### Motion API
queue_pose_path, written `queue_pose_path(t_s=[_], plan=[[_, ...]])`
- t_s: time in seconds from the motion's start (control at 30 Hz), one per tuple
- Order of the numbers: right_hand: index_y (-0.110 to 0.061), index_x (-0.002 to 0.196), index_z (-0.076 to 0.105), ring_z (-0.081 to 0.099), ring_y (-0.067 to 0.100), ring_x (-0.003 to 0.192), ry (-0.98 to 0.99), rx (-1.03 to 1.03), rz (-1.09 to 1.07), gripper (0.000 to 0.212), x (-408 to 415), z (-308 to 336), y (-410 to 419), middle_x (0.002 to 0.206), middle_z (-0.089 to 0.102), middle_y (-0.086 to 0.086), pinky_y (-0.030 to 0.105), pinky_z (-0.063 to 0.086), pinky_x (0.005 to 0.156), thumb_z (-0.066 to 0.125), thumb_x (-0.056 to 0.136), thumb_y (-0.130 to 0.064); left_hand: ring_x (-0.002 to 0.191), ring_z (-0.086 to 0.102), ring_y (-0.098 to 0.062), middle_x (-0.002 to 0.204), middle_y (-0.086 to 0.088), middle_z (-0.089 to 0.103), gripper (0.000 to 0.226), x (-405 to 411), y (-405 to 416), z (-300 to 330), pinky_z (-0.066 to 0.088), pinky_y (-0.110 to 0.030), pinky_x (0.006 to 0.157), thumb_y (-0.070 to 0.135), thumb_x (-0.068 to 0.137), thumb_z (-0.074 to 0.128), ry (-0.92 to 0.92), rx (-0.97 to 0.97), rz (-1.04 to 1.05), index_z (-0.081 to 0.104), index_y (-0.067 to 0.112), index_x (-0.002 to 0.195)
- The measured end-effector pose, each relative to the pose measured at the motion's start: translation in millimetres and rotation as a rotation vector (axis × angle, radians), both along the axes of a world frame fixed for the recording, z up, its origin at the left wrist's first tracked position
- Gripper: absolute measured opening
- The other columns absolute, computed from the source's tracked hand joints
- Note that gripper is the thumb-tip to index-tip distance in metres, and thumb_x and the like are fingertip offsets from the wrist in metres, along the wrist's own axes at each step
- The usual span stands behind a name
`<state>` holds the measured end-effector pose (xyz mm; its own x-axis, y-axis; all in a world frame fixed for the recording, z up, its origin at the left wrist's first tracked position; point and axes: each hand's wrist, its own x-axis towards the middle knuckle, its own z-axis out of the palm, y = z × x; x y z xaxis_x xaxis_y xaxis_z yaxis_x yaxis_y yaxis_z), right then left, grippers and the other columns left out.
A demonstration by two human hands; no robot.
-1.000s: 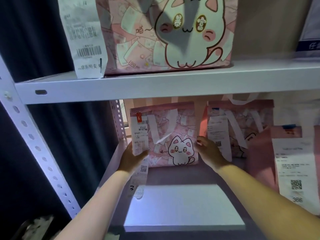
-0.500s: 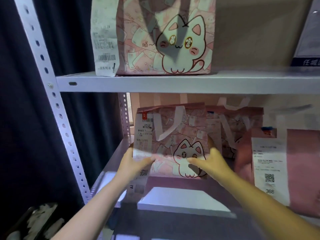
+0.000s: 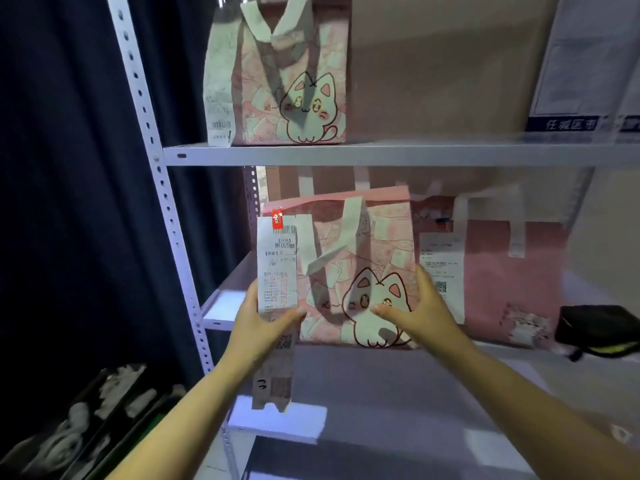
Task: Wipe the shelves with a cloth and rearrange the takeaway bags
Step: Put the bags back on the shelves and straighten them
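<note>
Rearranging step: left hand [image 3: 258, 327] and right hand [image 3: 420, 315] fingers are gripping the cat bag [image 3: 349, 271] by its sides; next, setting it squarely on the shelf [image 3: 433, 382].

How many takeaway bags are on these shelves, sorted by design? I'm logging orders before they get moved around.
Pink cat-print bags: 2, one on the upper shelf and one on the lower shelf, gripped by the left hand and right hand.
Plainer pink bags: 1, at the right of the lower shelf; blur may hide its print.
Total: 3 bags.
</note>
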<state>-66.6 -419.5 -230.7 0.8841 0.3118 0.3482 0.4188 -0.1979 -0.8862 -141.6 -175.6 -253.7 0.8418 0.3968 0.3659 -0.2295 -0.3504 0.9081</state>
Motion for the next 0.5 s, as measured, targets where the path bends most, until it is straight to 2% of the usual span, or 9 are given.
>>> queue_pose_path(t_s=[0.03, 0.1, 0.2, 0.27, 0.37, 0.4, 0.43, 0.5], plan=[[-0.034, 0.140, 0.032, 0.047, 0.007, 0.121, -0.011, 0.012, -0.006, 0.084, -10.2, 3.6, -8.5, 0.131, 0.048, -0.018, 0.034, 0.039, 0.105, 0.081, 0.072, -0.028, 0.100, 0.059, 0.009, 0.110, 0.020, 0.062, 0.061, -9.8, -8.6, 6.0, 0.048, -0.015, 0.075, 0.030, 0.070, 0.084, -0.017, 0.008, 0.001, 0.048, 0.038, 0.119], [-0.032, 0.145, 0.027, 0.041, 0.011, 0.130, -0.039, 0.020, -0.022, 0.091, -29.7, 13.3, -24.5, 0.143, 0.042, -0.013, 0.040, 0.035, 0.109, 0.081, 0.072, -0.034, 0.100, 0.060, 0.007, 0.110, 0.018, 0.064, 0.061, -26.8, -23.9, 19.6, 0.049, -0.017, 0.077, 0.030, 0.070, 0.084, -0.054, 0.012, -0.002, 0.049, 0.039, 0.120], [-0.034, 0.144, 0.027, 0.035, 0.003, 0.126, -0.099, 0.039, -0.035, 0.087, -52.5, 32.9, -45.5, 0.137, 0.034, -0.024, 0.032, 0.031, 0.106, 0.079, 0.075, -0.033, 0.101, 0.063, 0.001, 0.111, 0.016, 0.066, 0.059, -46.7, -40.9, 42.0, 0.051, -0.022, 0.082, 0.032, 0.070, 0.084, -0.088, 0.020, -0.037, 0.050, 0.041, 0.117], [-0.031, 0.146, 0.024, 0.032, 0.003, 0.126, -0.097, 0.047, -0.061, 0.091, -65.8, 48.1, -54.7, 0.134, 0.031, -0.023, 0.030, 0.029, 0.106, 0.079, 0.074, -0.033, 0.099, 0.064, 0.000, 0.109, 0.016, 0.066, 0.057, -56.2, -49.8, 58.2, 0.052, -0.020, 0.079, 0.031, 0.069, 0.084, -0.114, 0.032, -0.061, 0.050, 0.044, 0.113], [-0.032, 0.146, 0.024, 0.039, 0.016, 0.133, -0.129, 0.068, -0.115, 0.103, -79.6, 67.5, -62.6, 0.147, 0.037, -0.011, 0.047, 0.035, 0.110, 0.082, 0.063, -0.051, 0.094, 0.065, 0.003, 0.108, 0.016, 0.066, 0.057, -65.3, -61.9, 83.8, 0.051, -0.010, 0.069, 0.025, 0.070, 0.084, -0.151, 0.059, -0.111, 0.048, 0.046, 0.110], [-0.033, 0.146, 0.025, 0.041, 0.016, 0.131, -0.149, 0.073, -0.134, 0.104, -86.7, 76.8, -64.4, 0.146, 0.039, -0.011, 0.046, 0.036, 0.109, 0.081, 0.061, -0.055, 0.093, 0.064, 0.005, 0.107, 0.015, 0.066, 0.057, -66.7, -64.8, 91.4, 0.049, -0.007, 0.067, 0.023, 0.071, 0.083, -0.162, 0.068, -0.132, 0.049, 0.043, 0.111], [-0.032, 0.146, 0.025, 0.041, 0.012, 0.127, -0.163, 0.094, -0.153, 0.101, -89.8, 83.2, -67.2, 0.142, 0.039, -0.015, 0.040, 0.034, 0.108, 0.081, 0.063, -0.052, 0.093, 0.063, 0.007, 0.108, 0.016, 0.065, 0.057, -67.8, -66.8, 98.7, 0.048, -0.005, 0.067, 0.021, 0.072, 0.083, -0.170, 0.078, -0.151, 0.049, 0.039, 0.114], [-0.031, 0.146, 0.024, 0.037, 0.005, 0.119, -0.182, 0.147, -0.158, 0.092, -97.5, 97.2, -71.6, 0.129, 0.038, -0.018, 0.030, 0.032, 0.100, 0.079, 0.073, -0.035, 0.093, 0.062, 0.010, 0.108, 0.017, 0.065, 0.060, -70.5, -68.4, 113.7, 0.048, -0.005, 0.068, 0.022, 0.071, 0.083, -0.177, 0.101, -0.190, 0.049, 0.034, 0.119]])
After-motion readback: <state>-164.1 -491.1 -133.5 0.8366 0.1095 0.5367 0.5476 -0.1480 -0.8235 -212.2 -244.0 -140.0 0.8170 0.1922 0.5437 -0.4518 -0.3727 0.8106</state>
